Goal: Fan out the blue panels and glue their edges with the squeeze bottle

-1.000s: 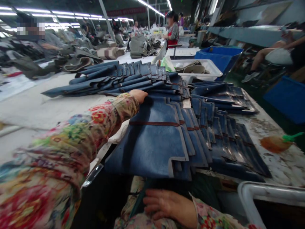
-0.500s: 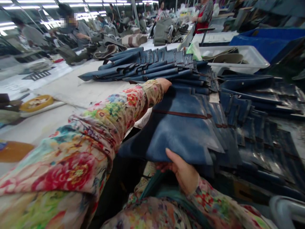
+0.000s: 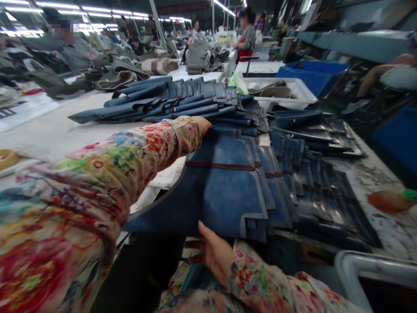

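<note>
A dark blue leather-like panel [image 3: 224,191] with a thin brown strip across it lies on top of an overlapping row of similar panels [image 3: 306,182]. My left hand [image 3: 202,125] reaches to its far edge with the fingers closed there; their tips are partly hidden. At the near edge is my right hand [image 3: 215,252], thumb raised over the border and the other fingers apart below it. The panel's near left end tapers out past the table edge. Just beyond my left hand lie several folded blue panels [image 3: 195,102] in a fanned pile.
A white bin [image 3: 276,89] with olive pieces stands behind the piles, beside a blue bin [image 3: 309,74]. At the lower right is a grey tub rim [image 3: 345,261]. An orange-brown container [image 3: 389,201] sits at the right. A yellow tape roll [image 3: 8,158] lies left. Co-workers [image 3: 246,37] stand farther back.
My view has swung right. The panel's near edge has settled flatter on the row, and the fingers of my right hand have loosened below it. My left hand stays at the far edge.
</note>
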The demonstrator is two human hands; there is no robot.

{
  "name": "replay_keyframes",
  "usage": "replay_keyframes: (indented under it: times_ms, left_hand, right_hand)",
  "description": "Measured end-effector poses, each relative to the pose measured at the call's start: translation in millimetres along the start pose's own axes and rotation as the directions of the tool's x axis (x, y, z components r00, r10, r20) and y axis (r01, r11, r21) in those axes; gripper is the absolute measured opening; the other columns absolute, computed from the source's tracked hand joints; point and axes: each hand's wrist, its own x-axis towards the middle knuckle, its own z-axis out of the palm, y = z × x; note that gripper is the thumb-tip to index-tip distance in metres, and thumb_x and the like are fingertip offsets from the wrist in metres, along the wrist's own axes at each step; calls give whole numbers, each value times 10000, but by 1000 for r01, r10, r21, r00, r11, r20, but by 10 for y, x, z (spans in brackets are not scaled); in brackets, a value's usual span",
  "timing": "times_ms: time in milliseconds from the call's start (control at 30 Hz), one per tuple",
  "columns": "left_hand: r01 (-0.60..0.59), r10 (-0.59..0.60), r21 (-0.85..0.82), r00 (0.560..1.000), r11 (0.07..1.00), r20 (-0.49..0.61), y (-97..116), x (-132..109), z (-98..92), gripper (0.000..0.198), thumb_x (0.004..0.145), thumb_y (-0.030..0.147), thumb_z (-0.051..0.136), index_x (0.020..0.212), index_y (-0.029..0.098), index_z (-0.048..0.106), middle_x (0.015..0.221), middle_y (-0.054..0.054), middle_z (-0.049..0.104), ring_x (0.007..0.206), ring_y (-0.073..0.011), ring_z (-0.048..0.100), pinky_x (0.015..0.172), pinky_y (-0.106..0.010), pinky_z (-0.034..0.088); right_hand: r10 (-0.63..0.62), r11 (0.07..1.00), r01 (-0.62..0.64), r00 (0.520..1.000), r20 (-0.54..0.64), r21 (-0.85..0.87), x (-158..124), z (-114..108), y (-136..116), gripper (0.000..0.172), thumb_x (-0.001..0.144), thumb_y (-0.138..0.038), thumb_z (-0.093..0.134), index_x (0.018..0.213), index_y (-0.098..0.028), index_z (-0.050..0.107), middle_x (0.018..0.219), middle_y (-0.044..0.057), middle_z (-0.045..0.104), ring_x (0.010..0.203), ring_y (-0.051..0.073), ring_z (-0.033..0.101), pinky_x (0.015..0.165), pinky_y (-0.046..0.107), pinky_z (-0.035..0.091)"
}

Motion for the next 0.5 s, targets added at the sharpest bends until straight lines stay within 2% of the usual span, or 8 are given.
replay_keyframes:
  times_ms: [33, 100, 167, 233, 333, 400, 467, 500]
  left_hand:
    - [32, -33, 27, 999, 999, 41, 34, -40, -34, 391, 785, 140, 598, 1171, 128, 660, 1136, -168, 680, 1060, -276, 628, 904, -360, 477]
    - [68, -73, 57, 994, 996, 79, 83, -111, -83, 407, 843, 149, 535, 1243, 122, 607, 1214, -178, 641, 1095, -262, 606, 909, -362, 467]
    - [54, -57, 47, 996, 997, 69, 96, -145, -105, 401, 866, 135, 498, 1256, 110, 586, 1238, -177, 627, 1083, -230, 604, 907, -349, 464]
    - [43, -46, 43, 996, 998, 73, 85, -134, -112, 392, 861, 130, 518, 1247, 100, 584, 1239, -168, 630, 1064, -205, 605, 912, -332, 459]
    - [56, -61, 53, 993, 997, 100, 67, -72, -116, 389, 842, 135, 568, 1227, 84, 591, 1229, -171, 634, 1058, -224, 608, 908, -342, 464]
    - [66, -73, 65, 991, 996, 113, 68, -41, -116, 390, 836, 135, 574, 1220, 71, 591, 1213, -184, 637, 1060, -257, 609, 890, -366, 474]
    - [63, -71, 72, 991, 995, 112, 77, -38, -108, 371, 838, 120, 550, 1203, 72, 596, 1195, -183, 639, 1067, -272, 606, 882, -373, 478]
    - [59, -66, 74, 993, 996, 102, 81, -48, -100, 360, 843, 114, 531, 1195, 81, 598, 1195, -177, 635, 1078, -273, 601, 882, -372, 478]
  right_hand:
    - [9, 1000, -9, 1000, -3, -1, 41, -29, 64, 838, 435, -636, 824, 1082, -145, 616, 1192, 124, 633, 817, 189, 657, 479, 220, 477]
    - [-17, 999, 17, 1000, 22, 33, 59, -8, 80, 744, 550, -570, 808, 1122, -140, 604, 1230, 118, 617, 848, 177, 657, 509, 217, 497]
    - [-18, 996, 13, 998, 57, 91, 4, 110, -24, 509, 748, -434, 713, 1134, -124, 599, 1163, 111, 653, 799, 153, 668, 533, 211, 510]
    - [18, 987, -36, 993, 117, 155, -87, 270, -193, 309, 910, -319, 516, 1105, -96, 605, 1023, 108, 699, 720, 141, 679, 527, 207, 509]
    - [-33, 972, -29, 965, 258, 233, -168, 431, -395, 418, 1003, -289, 264, 1057, -82, 622, 876, 103, 709, 667, 148, 683, 513, 216, 511]
    - [-96, 974, 25, 946, 308, 226, -126, 423, -397, 454, 1013, -298, 227, 1074, -83, 622, 864, 96, 701, 664, 146, 679, 507, 218, 514]
    - [-46, 990, 10, 967, 249, 144, -15, 344, -283, 418, 1013, -295, 262, 1096, -85, 613, 852, 78, 680, 640, 126, 663, 480, 200, 500]
    - [23, 995, -39, 985, 172, 90, 52, 296, -201, 405, 1014, -307, 283, 1081, -82, 614, 835, 66, 661, 608, 110, 646, 453, 187, 481]
